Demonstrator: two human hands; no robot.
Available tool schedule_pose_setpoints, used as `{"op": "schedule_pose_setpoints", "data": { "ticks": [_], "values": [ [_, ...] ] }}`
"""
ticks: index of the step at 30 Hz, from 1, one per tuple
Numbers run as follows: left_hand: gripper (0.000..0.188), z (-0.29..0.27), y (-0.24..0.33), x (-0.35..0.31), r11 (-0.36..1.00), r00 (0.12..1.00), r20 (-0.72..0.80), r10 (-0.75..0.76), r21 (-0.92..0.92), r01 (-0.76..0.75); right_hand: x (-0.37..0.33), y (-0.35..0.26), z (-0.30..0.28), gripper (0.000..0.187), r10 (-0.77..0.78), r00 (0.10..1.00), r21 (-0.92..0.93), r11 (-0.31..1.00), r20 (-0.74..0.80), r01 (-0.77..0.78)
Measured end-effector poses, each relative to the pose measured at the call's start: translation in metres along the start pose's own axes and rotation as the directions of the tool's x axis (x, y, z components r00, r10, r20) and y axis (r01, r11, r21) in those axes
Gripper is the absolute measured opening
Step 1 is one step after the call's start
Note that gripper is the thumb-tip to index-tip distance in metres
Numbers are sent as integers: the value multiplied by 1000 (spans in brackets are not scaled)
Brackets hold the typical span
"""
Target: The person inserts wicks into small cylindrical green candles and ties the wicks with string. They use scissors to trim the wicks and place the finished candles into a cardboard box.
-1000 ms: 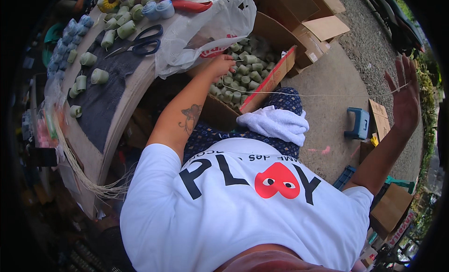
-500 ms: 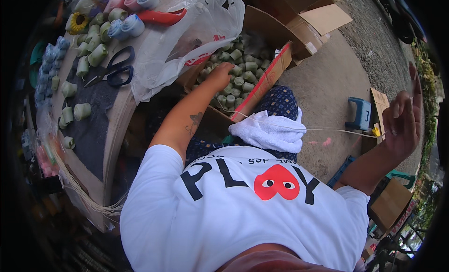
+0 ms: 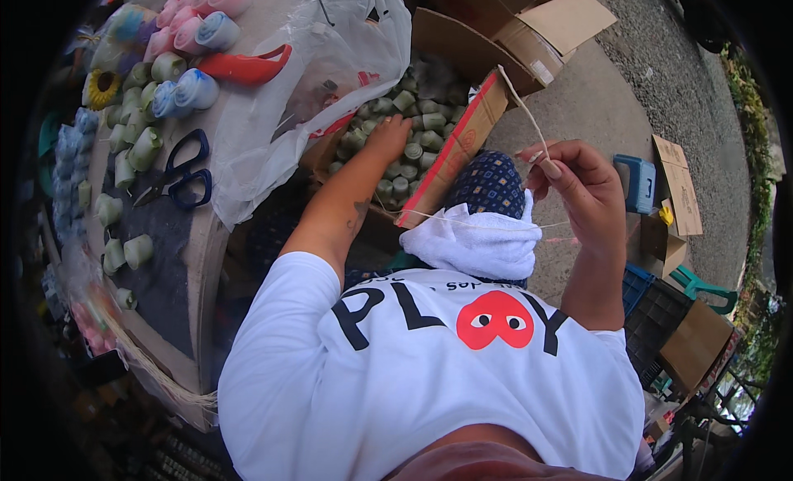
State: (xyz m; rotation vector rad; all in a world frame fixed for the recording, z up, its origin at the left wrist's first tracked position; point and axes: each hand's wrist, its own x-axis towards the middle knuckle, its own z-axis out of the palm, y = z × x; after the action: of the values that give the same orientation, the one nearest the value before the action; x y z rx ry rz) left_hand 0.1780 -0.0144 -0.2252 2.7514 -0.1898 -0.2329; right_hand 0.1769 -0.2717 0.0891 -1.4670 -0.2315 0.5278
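Note:
My left hand point(image 3: 390, 137) reaches into an open cardboard box point(image 3: 465, 142), among many short pale green cylinders point(image 3: 432, 121) with rolled-looking tops. Its fingers bend down into the pile; the tips are hidden, so what they hold does not show. Raised at the right, my right hand point(image 3: 582, 179) pinches a cream string point(image 3: 522, 102) between thumb and fingers. One stretch of string sticks up from the pinch to the box's rim. Another stretch sags across the white towel point(image 3: 471, 241) on my lap, toward the box.
Left of the box, a table holds dark-handled scissors point(image 3: 183, 177), pink rolls point(image 3: 186, 26), blue-white rolls point(image 3: 192, 92) and a red curved object point(image 3: 246, 65). A plastic bag point(image 3: 330, 51) hangs between table and box. A blue stool point(image 3: 635, 183) and dark crate point(image 3: 657, 320) stand right.
My right hand has come inward from the far right, closing on the string, and the string across my lap has slackened. My left hand stays in the box.

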Motion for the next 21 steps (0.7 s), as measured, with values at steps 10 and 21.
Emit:
{"op": "schedule_pose_setpoints", "data": {
  "ticks": [10, 21],
  "values": [
    [33, -159, 60, -115, -407, 939, 289, -187, -893, 194, -19, 35, 34, 17, -74, 992, -204, 974, 98, 93],
    [37, -223, 98, -251, -597, 962, -22, -272, -780, -187, -54, 27, 131, 10, -382, 841, -413, 744, 382, 525]
  ]
}}
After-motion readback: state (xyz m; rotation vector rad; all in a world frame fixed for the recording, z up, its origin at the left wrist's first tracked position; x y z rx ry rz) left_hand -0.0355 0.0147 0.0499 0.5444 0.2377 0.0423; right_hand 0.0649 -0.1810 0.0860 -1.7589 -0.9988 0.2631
